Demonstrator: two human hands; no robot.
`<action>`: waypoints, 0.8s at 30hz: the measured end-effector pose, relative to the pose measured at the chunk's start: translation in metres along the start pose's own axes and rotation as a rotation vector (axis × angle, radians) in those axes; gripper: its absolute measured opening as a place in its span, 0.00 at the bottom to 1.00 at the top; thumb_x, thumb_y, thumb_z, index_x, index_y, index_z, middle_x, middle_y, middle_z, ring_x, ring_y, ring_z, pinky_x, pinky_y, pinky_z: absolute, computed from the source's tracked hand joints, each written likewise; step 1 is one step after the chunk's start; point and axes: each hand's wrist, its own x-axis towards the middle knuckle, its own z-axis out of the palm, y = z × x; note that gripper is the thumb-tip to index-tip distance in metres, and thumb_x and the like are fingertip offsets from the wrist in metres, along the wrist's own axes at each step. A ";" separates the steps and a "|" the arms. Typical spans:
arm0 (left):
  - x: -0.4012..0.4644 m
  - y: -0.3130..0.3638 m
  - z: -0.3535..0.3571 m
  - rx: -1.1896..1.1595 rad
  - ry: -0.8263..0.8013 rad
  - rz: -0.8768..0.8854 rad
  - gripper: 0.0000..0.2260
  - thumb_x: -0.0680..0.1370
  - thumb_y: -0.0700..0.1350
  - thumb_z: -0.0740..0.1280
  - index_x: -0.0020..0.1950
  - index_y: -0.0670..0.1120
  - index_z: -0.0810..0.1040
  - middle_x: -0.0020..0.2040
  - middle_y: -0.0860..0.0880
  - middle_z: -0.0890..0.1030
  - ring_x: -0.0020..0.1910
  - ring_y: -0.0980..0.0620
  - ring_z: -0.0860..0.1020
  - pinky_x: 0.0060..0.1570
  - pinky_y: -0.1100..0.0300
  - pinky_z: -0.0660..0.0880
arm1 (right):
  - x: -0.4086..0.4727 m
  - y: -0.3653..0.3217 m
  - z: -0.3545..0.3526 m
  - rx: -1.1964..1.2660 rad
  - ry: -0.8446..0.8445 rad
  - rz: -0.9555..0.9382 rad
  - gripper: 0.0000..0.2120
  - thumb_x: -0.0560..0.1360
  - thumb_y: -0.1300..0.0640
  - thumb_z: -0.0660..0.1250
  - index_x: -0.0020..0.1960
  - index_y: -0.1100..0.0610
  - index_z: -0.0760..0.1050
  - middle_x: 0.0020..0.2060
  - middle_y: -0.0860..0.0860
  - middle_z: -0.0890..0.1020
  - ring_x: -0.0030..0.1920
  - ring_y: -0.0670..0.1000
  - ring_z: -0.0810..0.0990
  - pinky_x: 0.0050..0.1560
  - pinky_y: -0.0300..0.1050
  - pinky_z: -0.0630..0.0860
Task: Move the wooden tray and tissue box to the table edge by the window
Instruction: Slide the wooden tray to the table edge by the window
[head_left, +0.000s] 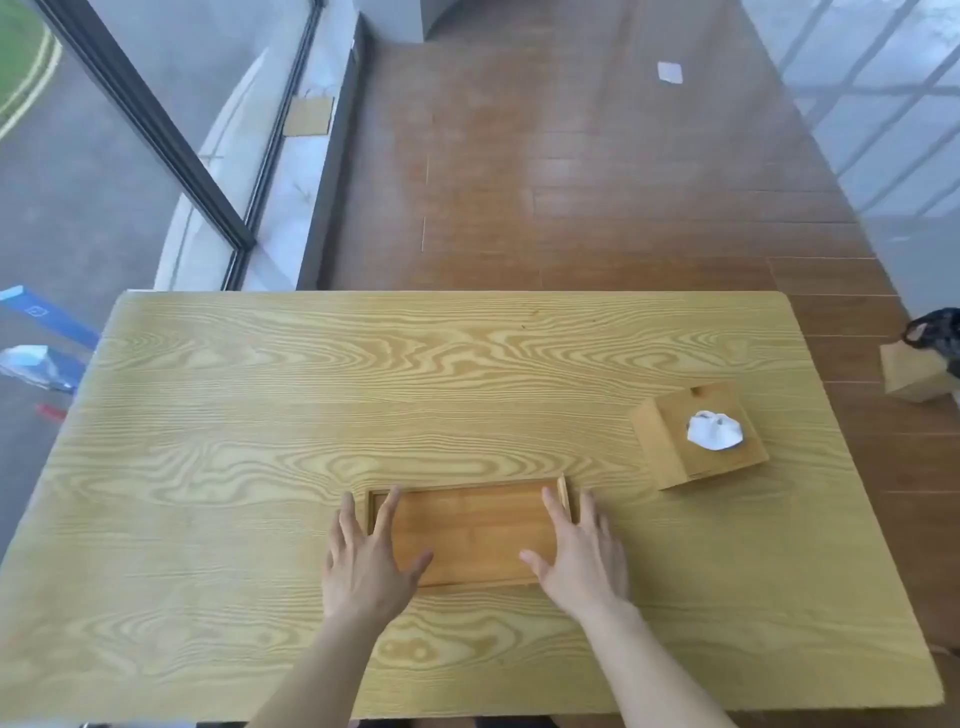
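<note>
The wooden tray (470, 535) lies flat on the tabletop (260, 415), near the person and roughly midway across, its long axis running left to right, parallel to the near table edge. The left hand (366, 556) lies spread over the tray's left short end, fingers splayed apart, thumb resting inside the tray and the outer fingers reaching past the rim onto the wood beside it. The right hand (582, 556) mirrors it at the right short end, also spread flat, not clamped on anything. So each hand sits at one end of the long axis, and neither yet grips the rim.

The window (130, 156) runs along the left, so the target edge is the tabletop's left side, well apart from the tray. The move looks to be a sideways carry or slide leftward along the tray's own long axis.

The tissue box (698, 436) stands far right of the tray, turned slightly askew, a white tissue (714, 428) poking up. The right hand is nearer to it.
</note>
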 end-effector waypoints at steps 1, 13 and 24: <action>0.000 0.002 0.001 -0.034 -0.037 -0.028 0.42 0.74 0.69 0.66 0.79 0.68 0.41 0.82 0.41 0.43 0.81 0.39 0.51 0.71 0.43 0.69 | 0.001 0.001 0.001 0.000 -0.022 0.002 0.42 0.76 0.36 0.67 0.82 0.42 0.48 0.82 0.59 0.52 0.79 0.61 0.58 0.74 0.57 0.66; -0.006 0.016 0.012 -0.167 -0.023 -0.194 0.40 0.72 0.61 0.75 0.79 0.63 0.56 0.73 0.42 0.65 0.74 0.42 0.64 0.57 0.50 0.76 | 0.005 0.013 0.008 0.110 -0.052 -0.039 0.39 0.76 0.39 0.70 0.81 0.45 0.57 0.71 0.53 0.64 0.66 0.54 0.71 0.61 0.51 0.78; -0.009 -0.019 0.003 -0.232 0.092 -0.242 0.41 0.69 0.59 0.79 0.76 0.65 0.59 0.72 0.44 0.63 0.72 0.44 0.64 0.55 0.48 0.80 | 0.001 -0.039 0.011 -0.004 -0.024 -0.069 0.40 0.75 0.37 0.70 0.81 0.46 0.57 0.65 0.53 0.64 0.61 0.52 0.72 0.58 0.47 0.77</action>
